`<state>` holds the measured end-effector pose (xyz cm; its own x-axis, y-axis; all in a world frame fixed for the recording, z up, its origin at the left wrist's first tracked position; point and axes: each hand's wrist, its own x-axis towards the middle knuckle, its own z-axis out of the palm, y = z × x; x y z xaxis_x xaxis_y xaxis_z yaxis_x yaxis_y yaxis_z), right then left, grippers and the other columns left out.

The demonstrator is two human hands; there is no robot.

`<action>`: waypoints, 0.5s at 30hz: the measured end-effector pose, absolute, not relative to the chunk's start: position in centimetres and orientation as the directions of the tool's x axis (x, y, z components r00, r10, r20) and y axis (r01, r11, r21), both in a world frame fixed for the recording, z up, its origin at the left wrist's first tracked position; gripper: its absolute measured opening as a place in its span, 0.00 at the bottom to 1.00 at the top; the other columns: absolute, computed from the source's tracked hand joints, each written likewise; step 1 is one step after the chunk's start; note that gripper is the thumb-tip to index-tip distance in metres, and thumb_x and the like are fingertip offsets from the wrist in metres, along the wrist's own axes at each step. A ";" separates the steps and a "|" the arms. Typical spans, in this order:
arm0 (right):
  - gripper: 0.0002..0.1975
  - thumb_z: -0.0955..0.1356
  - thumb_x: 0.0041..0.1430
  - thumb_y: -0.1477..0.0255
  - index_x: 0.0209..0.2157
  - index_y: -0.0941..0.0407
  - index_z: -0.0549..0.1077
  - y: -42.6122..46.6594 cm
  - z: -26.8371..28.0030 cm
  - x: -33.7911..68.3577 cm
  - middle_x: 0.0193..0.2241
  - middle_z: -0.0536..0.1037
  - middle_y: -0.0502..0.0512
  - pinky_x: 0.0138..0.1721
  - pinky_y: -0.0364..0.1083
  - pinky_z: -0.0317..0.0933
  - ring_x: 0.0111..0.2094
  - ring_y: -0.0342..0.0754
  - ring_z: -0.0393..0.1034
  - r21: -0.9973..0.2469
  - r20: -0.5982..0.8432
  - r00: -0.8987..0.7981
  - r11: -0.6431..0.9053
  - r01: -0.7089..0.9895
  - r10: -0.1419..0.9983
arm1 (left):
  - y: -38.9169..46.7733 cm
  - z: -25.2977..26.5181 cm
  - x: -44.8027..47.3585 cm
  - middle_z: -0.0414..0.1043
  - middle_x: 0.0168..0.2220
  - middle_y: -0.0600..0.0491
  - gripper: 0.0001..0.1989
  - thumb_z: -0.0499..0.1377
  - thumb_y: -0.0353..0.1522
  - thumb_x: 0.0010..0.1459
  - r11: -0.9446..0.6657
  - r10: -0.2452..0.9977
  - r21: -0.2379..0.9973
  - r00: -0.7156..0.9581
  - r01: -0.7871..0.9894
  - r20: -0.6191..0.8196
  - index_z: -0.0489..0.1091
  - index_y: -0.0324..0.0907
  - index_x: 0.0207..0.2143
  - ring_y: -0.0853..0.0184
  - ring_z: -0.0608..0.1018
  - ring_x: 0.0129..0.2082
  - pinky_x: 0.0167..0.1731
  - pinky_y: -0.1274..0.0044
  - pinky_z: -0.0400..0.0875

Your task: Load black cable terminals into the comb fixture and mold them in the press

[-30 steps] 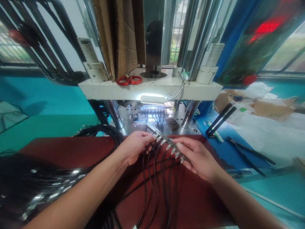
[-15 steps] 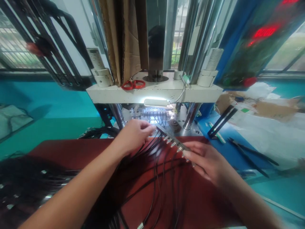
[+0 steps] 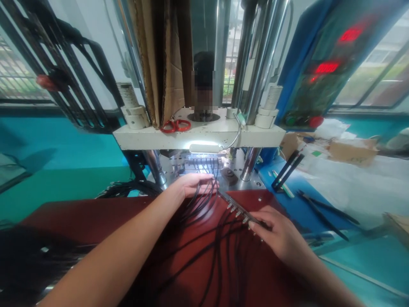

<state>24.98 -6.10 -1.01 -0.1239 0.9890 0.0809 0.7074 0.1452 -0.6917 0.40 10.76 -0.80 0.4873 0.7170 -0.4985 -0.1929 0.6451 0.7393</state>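
On the red mat (image 3: pixel 96 209), two hands, left (image 3: pixel 191 184) on black cables (image 3: pixel 204 200), right (image 3: pixel 281 234) on one connector strip (image 3: pixel 238 209).

scissors (image 3: pixel 175 125) on press platen (image 3: pixel 198 135) | lamp (image 3: pixel 204 148) beneath | pliers (image 3: pixel 319 209) right of mat (image 3: pixel 96 213)

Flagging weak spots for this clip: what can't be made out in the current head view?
- Left hand: fingertips hidden among the black cables; grip unclear.
- Right hand: covers the end of the connector bar.
- Red display: digits blurred.
- Dark cable pile: blurred, cut by the left edge.
- Mold under the lamp: glare washes it out.
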 end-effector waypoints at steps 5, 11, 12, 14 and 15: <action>0.15 0.62 0.62 0.65 0.30 0.53 0.77 -1.5 0.8 24.2 0.30 0.75 0.54 0.36 0.47 0.61 0.34 0.50 0.70 -0.530 0.121 -0.315 0.329 0.781 0.941 | 10.8 -1.1 0.3 0.76 0.33 0.41 0.03 0.59 0.23 0.55 0.689 0.671 0.682 0.572 -0.245 -0.472 0.69 0.30 0.34 0.67 0.79 0.31 0.36 0.77 0.76; 0.18 0.58 0.65 0.73 0.51 0.60 0.71 12.6 1.9 18.8 0.52 0.71 0.61 0.55 0.47 0.54 0.54 0.52 0.63 -0.273 0.292 -0.252 0.333 0.903 0.923 | 10.8 -1.5 0.3 0.76 0.30 0.43 0.07 0.59 0.24 0.55 0.706 0.648 0.662 0.606 -0.251 -0.461 0.70 0.27 0.37 0.70 0.78 0.26 0.29 0.83 0.75; 0.18 0.58 0.65 0.72 0.50 0.61 0.72 14.7 1.6 18.1 0.50 0.72 0.63 0.55 0.49 0.54 0.54 0.54 0.63 -0.265 0.268 -0.235 0.306 0.915 0.934 | 10.8 -1.6 0.4 0.76 0.30 0.44 0.07 0.60 0.24 0.55 0.705 0.651 0.663 0.601 -0.253 -0.463 0.70 0.27 0.37 0.69 0.79 0.27 0.30 0.81 0.76; 0.16 0.60 0.65 0.68 0.47 0.61 0.73 18.0 0.9 17.1 0.47 0.74 0.63 0.52 0.53 0.58 0.50 0.55 0.67 -0.253 0.199 -0.213 0.260 0.932 0.957 | 10.8 -1.8 0.4 0.76 0.29 0.44 0.06 0.60 0.24 0.54 0.696 0.667 0.669 0.583 -0.262 -0.465 0.70 0.28 0.35 0.66 0.80 0.30 0.34 0.77 0.77; 0.16 0.61 0.65 0.66 0.46 0.61 0.72 19.2 0.6 16.9 0.46 0.74 0.61 0.50 0.55 0.60 0.48 0.54 0.68 -0.244 0.163 -0.205 0.241 0.939 0.965 | 10.9 -1.9 0.4 0.76 0.29 0.45 0.05 0.60 0.23 0.54 0.689 0.676 0.673 0.573 -0.269 -0.464 0.70 0.29 0.34 0.65 0.80 0.31 0.36 0.75 0.77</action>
<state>16.90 19.17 0.58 -0.2049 0.9650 0.1633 0.9394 0.2408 -0.2440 0.41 10.87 -1.94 0.5727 0.6760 -0.4638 -0.2687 0.6892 0.6729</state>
